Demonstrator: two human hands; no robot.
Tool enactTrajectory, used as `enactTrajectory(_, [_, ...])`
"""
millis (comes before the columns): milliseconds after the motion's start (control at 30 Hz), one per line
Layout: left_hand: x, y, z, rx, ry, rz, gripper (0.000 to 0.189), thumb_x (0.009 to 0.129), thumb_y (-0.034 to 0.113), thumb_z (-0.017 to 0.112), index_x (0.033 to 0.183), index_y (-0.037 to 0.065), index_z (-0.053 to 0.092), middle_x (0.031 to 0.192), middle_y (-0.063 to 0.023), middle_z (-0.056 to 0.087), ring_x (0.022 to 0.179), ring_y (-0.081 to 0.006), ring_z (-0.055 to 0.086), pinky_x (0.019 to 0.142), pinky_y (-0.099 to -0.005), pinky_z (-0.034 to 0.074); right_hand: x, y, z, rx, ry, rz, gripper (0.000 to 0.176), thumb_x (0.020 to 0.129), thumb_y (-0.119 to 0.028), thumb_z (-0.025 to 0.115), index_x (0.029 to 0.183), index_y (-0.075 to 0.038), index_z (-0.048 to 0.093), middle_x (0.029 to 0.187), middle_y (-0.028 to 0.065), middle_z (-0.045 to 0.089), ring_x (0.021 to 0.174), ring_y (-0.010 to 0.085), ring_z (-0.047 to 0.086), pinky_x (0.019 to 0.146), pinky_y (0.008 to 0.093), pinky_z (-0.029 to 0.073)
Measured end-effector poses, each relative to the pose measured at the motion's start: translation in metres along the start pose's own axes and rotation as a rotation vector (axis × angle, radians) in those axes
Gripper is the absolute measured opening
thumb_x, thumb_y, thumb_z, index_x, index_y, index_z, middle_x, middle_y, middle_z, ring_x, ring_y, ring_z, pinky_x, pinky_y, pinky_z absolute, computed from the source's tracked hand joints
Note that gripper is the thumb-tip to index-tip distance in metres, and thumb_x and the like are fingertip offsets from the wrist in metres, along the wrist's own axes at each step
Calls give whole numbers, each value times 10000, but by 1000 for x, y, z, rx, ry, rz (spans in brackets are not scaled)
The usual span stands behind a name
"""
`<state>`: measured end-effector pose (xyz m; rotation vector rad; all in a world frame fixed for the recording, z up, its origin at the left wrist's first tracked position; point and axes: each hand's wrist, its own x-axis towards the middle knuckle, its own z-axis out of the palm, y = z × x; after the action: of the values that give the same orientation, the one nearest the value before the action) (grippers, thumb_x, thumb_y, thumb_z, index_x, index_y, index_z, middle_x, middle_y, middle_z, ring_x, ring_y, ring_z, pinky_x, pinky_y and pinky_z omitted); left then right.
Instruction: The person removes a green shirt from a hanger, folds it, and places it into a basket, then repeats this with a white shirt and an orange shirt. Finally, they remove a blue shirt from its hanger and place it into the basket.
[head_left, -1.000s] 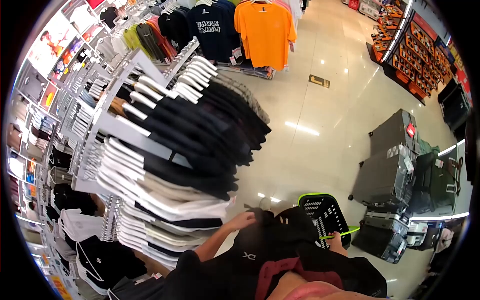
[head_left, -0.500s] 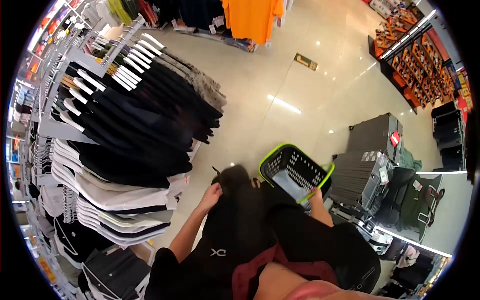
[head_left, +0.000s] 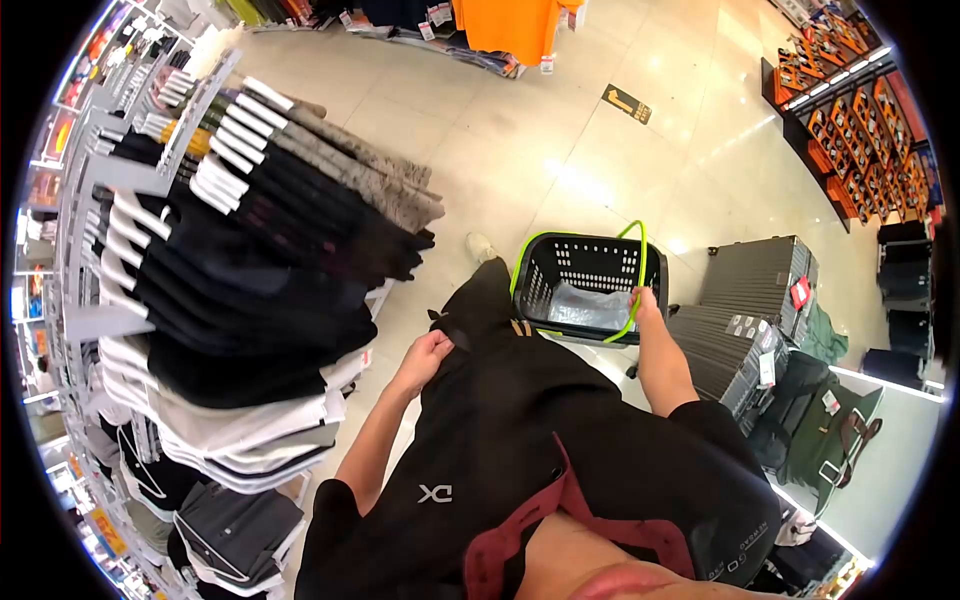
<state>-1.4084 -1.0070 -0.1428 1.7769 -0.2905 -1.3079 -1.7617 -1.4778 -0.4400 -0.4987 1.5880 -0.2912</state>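
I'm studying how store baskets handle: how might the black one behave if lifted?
The basket likely stays stiff, given its rigid-looking walls. It seems light for its size, being perforated with just a greyish item visible inside. It may tilt, since the right hand grips near one end.

From where I am standing, the only view is looking out from the wearer's head through a wide round lens, facing steeply down and forward, taking in the black short-sleeved shirt [head_left: 600, 440] at very close range, the green-rimmed black plastic basket [head_left: 575, 250] below, and the glossy cream tiled floor [head_left: 510, 130] farther off.
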Motion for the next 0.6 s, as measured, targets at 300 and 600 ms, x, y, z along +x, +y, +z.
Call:
enactTrajectory(300, [182,117,-31,644,-4,340,150,879,48,484,980,-14,574,932,-273,657,980,-446,631,799,-527,487,39,-147,192,-48,-27,-80,102,876,-140,672,858,-91,585,635,27,486,505,162,488,465,313,481])
enactTrajectory(600, [150,352,-72,217,-81,785,180,911,62,575,1076,28,639,1003,-150,688,944,-332,665,846,-412,526,44,-276,414,-184,-221,-52,181,864,-245,642,748,-158,533,678,50,470,706,285,572,695,542,467])
